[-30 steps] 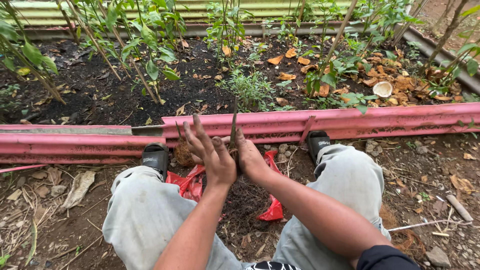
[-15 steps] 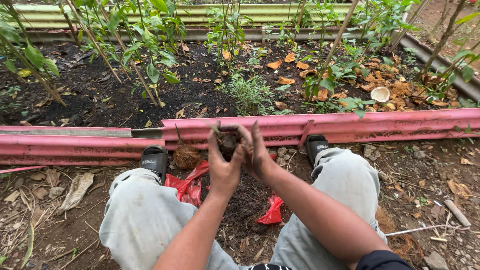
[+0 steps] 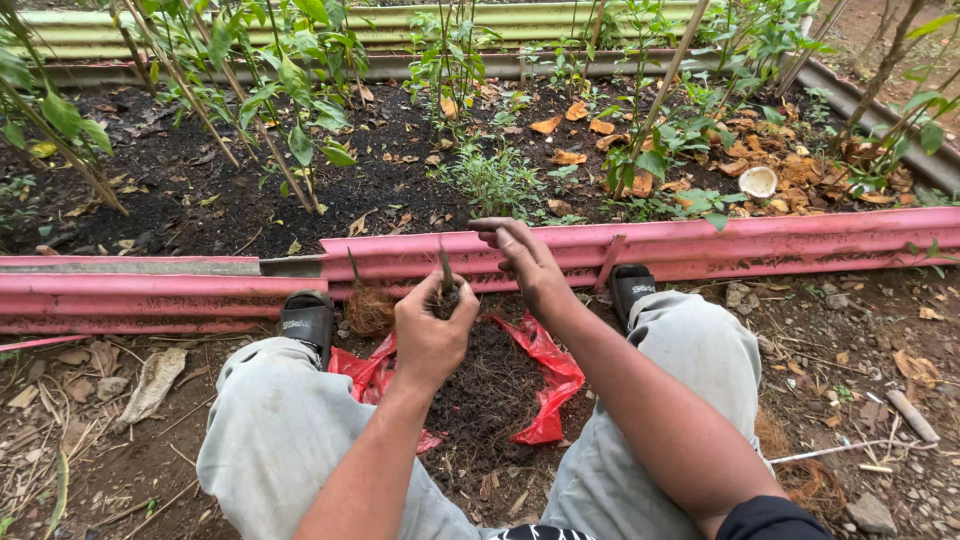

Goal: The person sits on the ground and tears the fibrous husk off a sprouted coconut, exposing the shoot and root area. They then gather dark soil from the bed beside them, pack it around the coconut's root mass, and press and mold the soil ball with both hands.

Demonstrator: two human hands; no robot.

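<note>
Grey trouser legs (image 3: 270,440) are seen nearest, spread to either side of a heap of dark soil (image 3: 490,395) that lies on a torn red plastic bag (image 3: 545,370) on the ground. Above the heap, the left hand (image 3: 432,335) is held up with its fingers (image 3: 462,290) curled shut around a small clump of soil and roots (image 3: 447,298); a thin stem is seen rising nearly upright from the fist, so the long axis of the seedling is taken to run up and down. The right hand (image 3: 528,265) is held just beside it, slightly higher and to the right, its fingers (image 3: 492,228) loosely open and stretched leftward over the clump, gripping nothing that can be made out. The clump thus lies below and to the left of the right fingertips, the left hand being the nearer. A brown fibrous root ball (image 3: 370,310) sits on the ground by the left sandal (image 3: 308,318). Beyond, a long pink metal edging (image 3: 760,245) bounds a bed of dark earth (image 3: 180,190) with green saplings (image 3: 290,90) and orange fallen leaves (image 3: 760,150). No labels or signs are visible
</note>
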